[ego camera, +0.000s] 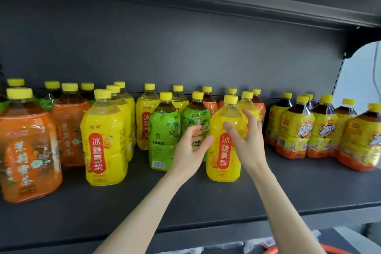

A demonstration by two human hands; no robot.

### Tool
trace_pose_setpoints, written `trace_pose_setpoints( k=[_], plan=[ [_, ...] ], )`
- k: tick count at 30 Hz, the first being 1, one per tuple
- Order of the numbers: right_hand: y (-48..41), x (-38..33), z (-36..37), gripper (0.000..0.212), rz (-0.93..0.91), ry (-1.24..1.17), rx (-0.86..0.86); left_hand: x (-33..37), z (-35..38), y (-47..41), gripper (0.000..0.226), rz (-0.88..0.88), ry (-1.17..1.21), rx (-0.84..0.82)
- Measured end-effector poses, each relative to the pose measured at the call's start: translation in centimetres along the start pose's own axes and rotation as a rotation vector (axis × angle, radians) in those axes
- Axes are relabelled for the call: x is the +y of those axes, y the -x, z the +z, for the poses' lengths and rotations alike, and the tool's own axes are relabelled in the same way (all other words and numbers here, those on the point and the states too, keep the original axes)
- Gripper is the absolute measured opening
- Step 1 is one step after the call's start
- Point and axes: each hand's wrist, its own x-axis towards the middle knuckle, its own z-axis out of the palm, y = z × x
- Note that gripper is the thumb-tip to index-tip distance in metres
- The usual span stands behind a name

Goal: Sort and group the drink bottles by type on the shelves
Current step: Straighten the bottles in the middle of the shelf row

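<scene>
Yellow shrink-wrap plastic lies under the right hand's fingers (235,130), which spread half-open against the shoulder of the front pear-drink bottle (223,144); they touch it but do not look closed round it. The right hand (247,140) sits on the bottle's right flank, while the left hand (190,146) is open too, its fingers (195,132) curled loosely between that bottle and the green tea bottle (196,128) just behind and to the left, gripping neither as far as can be seen. The pear-drink bottle stands upright near the middle of the shelf (206,204), forward of the rows. Full to the neck, it will likely be heavy, and its glossy film probably slick, so a two-handed hold round the waisted body, or under the shoulder, seems safer than a pinch at the yellow cap (231,99). Its own kind, the yellow pear group (105,140), stands further left, with a second green tea bottle (164,132) between, so the path is blocked at shelf height and may need a lift or a pull forward first. Orange jasmine-tea bottles (28,150) fill the left end, and dark iced-tea bottles (321,130) the right, close-packed and easy to knock.
</scene>
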Motion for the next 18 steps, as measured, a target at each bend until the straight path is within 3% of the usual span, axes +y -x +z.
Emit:
trace_pose_setpoints(
  k=[8,14,18],
  plan=[
    [0.0,1.4,-0.2,0.055,-0.051,-0.177,-0.053,0.4,0.9,-0.1,0.053,-0.082,0.195,-0.191],
    [0.7,0.8,1.3,0.046,-0.085,-0.325,-0.154,-0.2,1.3,-0.1,0.069,-0.067,0.196,0.096],
    [-1.6,3.3,0.0,0.044,0.019,-0.238,0.033,-1.0,1.9,-0.8,0.058,-0.042,0.184,0.173]
  ],
)
